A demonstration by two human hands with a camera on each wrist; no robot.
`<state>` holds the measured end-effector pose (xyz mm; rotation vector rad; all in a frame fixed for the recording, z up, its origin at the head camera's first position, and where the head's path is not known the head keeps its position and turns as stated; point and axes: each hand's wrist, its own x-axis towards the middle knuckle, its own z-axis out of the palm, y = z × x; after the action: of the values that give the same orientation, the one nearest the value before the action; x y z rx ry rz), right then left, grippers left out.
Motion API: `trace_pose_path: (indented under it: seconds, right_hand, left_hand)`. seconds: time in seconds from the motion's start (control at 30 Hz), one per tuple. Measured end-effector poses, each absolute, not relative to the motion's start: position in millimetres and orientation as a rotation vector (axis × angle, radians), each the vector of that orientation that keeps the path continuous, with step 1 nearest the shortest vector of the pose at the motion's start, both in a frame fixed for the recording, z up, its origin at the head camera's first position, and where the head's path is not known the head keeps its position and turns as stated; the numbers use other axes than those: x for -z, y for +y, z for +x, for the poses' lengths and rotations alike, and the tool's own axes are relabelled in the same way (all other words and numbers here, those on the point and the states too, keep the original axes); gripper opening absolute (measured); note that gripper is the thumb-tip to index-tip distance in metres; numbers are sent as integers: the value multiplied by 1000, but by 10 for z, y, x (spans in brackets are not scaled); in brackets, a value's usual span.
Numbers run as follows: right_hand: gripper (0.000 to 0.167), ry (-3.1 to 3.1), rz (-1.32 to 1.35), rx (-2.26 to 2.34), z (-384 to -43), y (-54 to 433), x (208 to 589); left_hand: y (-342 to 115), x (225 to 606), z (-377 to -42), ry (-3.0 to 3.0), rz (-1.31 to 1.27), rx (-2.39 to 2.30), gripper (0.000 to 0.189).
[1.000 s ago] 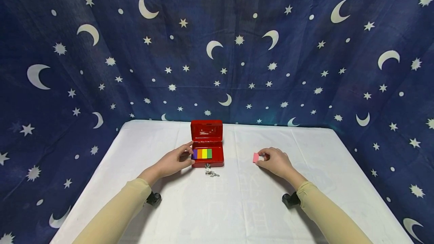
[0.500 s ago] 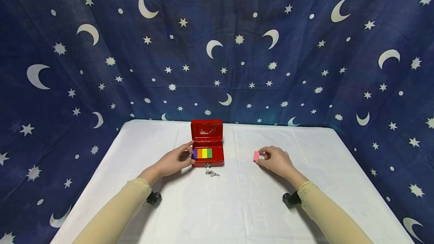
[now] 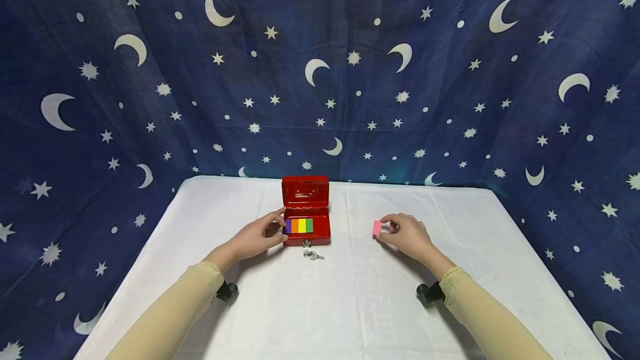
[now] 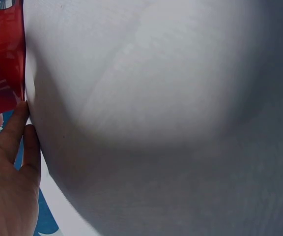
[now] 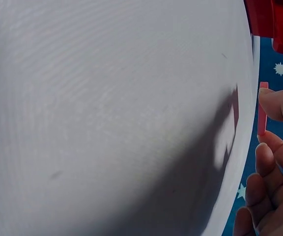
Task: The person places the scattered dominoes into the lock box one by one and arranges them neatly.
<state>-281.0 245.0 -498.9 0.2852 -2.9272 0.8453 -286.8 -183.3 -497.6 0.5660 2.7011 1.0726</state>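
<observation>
A red metal cash box [image 3: 320,240] stands with its lid [image 3: 305,191] raised at the back of the table. Inside, a purple block [image 3: 288,226], an orange block [image 3: 295,226], a yellow block [image 3: 302,225] and a green block [image 3: 309,225] line up side by side. My left hand [image 3: 256,236] grips the box's left end, thumb toward the front and fingers farther back. To the right of the box, my right hand [image 3: 407,236] pinches a thin pink block [image 3: 376,229] by its ends between thumb and index finger; the right wrist view shows the pink block edge-on.
A lock [image 3: 306,248] hangs at the box's front, with small keys [image 3: 315,256] lying before it. White cloth covers the table [image 3: 345,304]. A dark blue curtain [image 3: 360,143] with moons and stars hangs behind and at both sides.
My right hand has shifted slightly toward the back, and the pink block has turned a little in its pinch. My left hand and the box have stayed put.
</observation>
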Motion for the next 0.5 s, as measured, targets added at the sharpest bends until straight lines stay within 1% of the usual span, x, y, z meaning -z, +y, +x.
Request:
trace_pose_path:
  seconds: [0.5]
  right_hand:
    - [41,-2919,321,-848,-2806,2376,4919]
  left_hand:
    - [-1836,4961,-2860,2690,578,-1091,25]
